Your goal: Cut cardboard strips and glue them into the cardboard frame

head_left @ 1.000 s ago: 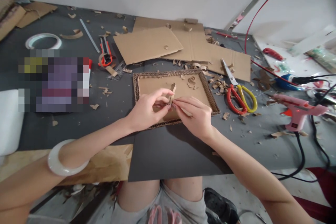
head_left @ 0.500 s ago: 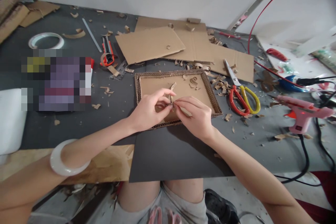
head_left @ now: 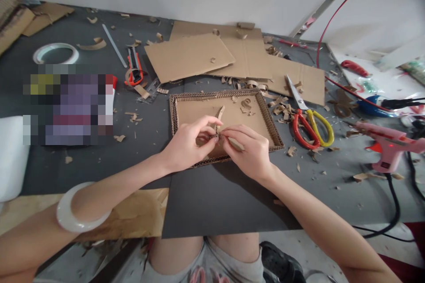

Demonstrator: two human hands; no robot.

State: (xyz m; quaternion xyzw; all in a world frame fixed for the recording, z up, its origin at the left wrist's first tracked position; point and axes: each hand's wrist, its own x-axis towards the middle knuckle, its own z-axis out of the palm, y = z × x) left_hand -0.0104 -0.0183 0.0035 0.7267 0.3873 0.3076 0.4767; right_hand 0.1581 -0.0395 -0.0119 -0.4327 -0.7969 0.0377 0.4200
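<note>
Above the near half of a shallow cardboard tray (head_left: 277, 135) with corrugated walls, my two hands meet fingertip to fingertip. My left hand (head_left: 187, 143) pinches a narrow cardboard strip (head_left: 220, 112), whose upper end sticks up past the fingers. My right hand (head_left: 247, 148) is closed in a pinch on the same strip, at its lower end. The fingers hide most of that end. Curled cardboard scraps (head_left: 246, 105) lie inside the tray at its far right.
Scissors (head_left: 303, 119) and a pink glue gun (head_left: 388, 143) with a cord lie to the right. Cardboard sheets (head_left: 189, 57) rest behind the tray. On the left are an orange utility knife (head_left: 134, 68), a tape roll (head_left: 56, 54) and a blurred-out object (head_left: 75, 110).
Both hands keep their pinch on the strip over the tray, with only slight finger movement. The whole view has shifted a little.
</note>
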